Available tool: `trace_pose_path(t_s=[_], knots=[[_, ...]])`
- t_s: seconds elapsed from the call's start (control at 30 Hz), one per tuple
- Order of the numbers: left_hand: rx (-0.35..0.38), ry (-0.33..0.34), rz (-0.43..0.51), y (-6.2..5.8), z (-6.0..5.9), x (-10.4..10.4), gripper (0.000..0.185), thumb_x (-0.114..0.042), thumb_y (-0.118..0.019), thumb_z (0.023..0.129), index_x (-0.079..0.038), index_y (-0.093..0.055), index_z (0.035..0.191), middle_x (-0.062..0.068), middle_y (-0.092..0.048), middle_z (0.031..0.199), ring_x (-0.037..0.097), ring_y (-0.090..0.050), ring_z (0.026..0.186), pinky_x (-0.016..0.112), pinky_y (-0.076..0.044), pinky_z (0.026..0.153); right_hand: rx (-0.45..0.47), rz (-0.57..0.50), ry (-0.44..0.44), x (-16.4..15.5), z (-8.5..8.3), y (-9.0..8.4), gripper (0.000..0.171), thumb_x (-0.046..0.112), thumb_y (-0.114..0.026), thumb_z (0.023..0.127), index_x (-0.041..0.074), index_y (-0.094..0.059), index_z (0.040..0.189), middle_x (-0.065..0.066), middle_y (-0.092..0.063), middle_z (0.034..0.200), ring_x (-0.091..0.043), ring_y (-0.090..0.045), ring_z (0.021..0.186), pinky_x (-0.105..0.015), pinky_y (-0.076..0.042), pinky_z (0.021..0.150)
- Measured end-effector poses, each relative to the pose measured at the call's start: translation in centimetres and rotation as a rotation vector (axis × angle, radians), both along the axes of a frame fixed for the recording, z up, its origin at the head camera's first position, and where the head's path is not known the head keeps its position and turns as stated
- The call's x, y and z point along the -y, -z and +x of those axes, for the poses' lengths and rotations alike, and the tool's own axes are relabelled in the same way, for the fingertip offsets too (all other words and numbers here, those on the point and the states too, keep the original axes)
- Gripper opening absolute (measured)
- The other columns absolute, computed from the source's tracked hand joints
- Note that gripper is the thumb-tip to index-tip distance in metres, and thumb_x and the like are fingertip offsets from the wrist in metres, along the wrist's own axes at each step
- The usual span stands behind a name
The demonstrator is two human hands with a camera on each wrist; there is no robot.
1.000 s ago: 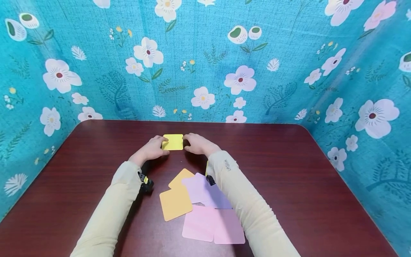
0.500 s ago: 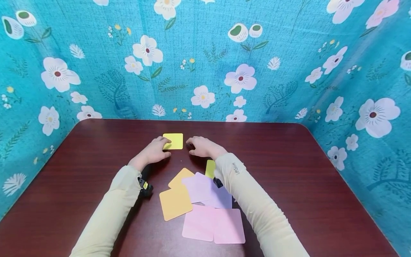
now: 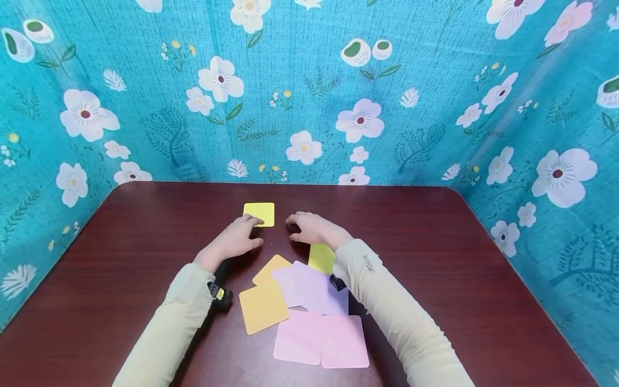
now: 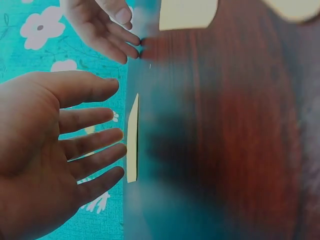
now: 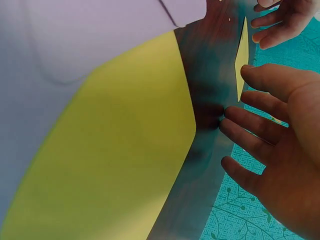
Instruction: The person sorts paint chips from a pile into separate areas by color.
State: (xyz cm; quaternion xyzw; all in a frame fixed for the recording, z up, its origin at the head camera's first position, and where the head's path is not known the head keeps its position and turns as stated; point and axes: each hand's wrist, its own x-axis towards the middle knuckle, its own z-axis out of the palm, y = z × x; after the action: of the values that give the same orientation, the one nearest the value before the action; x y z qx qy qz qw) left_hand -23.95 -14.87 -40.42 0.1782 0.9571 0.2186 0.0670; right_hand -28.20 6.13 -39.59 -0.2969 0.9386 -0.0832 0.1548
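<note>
A yellow square card [image 3: 263,211] lies flat near the table's far edge. My left hand [image 3: 236,238] is at its near-left corner, fingers extended over that edge; whether they touch it I cannot tell. In the left wrist view, the left hand [image 4: 55,150] has its fingers spread and nothing held. To the card's right, my right hand [image 3: 316,228] hovers apart from it, fingers loosely bent. The right wrist view also has the right hand [image 5: 290,145] holding nothing. Below the right wrist lies a second yellow card [image 3: 321,259], partly hidden by the sleeve and a purple card [image 3: 295,285].
Two orange cards [image 3: 264,307] overlap left of the purple ones. Nearer the person, two pink cards [image 3: 345,341] lie side by side. All are on a dark red-brown table [image 3: 459,279], with a blue flowered cloth [image 3: 271,107] hanging behind it.
My right hand has moved away from the far yellow card, rightward and nearer, uncovering more of the second yellow card. My left hand has drawn slightly nearer the person. The cards stay put.
</note>
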Motion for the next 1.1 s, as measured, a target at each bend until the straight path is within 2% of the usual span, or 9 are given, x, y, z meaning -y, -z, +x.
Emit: trace_pose_path(t_s=[0.27, 0.5, 0.83, 1.1], knots=[[-0.026, 0.047, -0.02, 0.3, 1.0, 0.0, 0.047, -0.022, -0.062, 0.083, -0.001, -0.052, 0.123, 0.016, -0.053, 0.117, 0.03, -0.05, 0.105, 0.044, -0.042, 0.091, -0.042, 0.006, -0.061, -0.6, 1.2, 0.1, 0.043, 0.028, -0.058, 0.087, 0.013, -0.051, 0.127, -0.005, -0.053, 0.123, -0.02, -0.048, 0.115, -0.04, -0.035, 0.1], [-0.029, 0.055, -0.041, 0.5, 1.9, 0.4, 0.044, -0.024, -0.062, 0.083, -0.002, -0.056, 0.12, 0.014, -0.055, 0.114, 0.029, -0.05, 0.104, 0.044, -0.041, 0.091, -0.063, 0.019, -0.08, -1.3, 2.3, 0.4, 0.045, 0.032, -0.059, 0.086, 0.015, -0.051, 0.127, -0.003, -0.054, 0.122, -0.018, -0.05, 0.112, -0.038, -0.037, 0.098], [-0.03, 0.083, -0.106, 0.3, 3.5, 0.4, 0.043, -0.027, -0.064, 0.082, -0.003, -0.058, 0.118, 0.013, -0.054, 0.116, 0.029, -0.05, 0.107, 0.047, -0.037, 0.094, -0.087, -0.036, -0.112, -2.5, 4.0, 0.4, 0.044, 0.029, -0.06, 0.086, 0.013, -0.052, 0.126, -0.004, -0.055, 0.121, -0.019, -0.051, 0.111, -0.041, -0.037, 0.097], [-0.061, 0.1, -0.102, -0.1, 4.6, 0.1, 0.04, -0.026, -0.065, 0.082, -0.003, -0.06, 0.114, 0.011, -0.055, 0.11, 0.026, -0.05, 0.102, 0.046, -0.039, 0.091, -0.114, -0.046, -0.139, -2.7, 5.0, 0.4, 0.048, 0.032, -0.059, 0.086, 0.014, -0.049, 0.129, -0.002, -0.053, 0.123, -0.017, -0.05, 0.113, -0.039, -0.035, 0.099]])
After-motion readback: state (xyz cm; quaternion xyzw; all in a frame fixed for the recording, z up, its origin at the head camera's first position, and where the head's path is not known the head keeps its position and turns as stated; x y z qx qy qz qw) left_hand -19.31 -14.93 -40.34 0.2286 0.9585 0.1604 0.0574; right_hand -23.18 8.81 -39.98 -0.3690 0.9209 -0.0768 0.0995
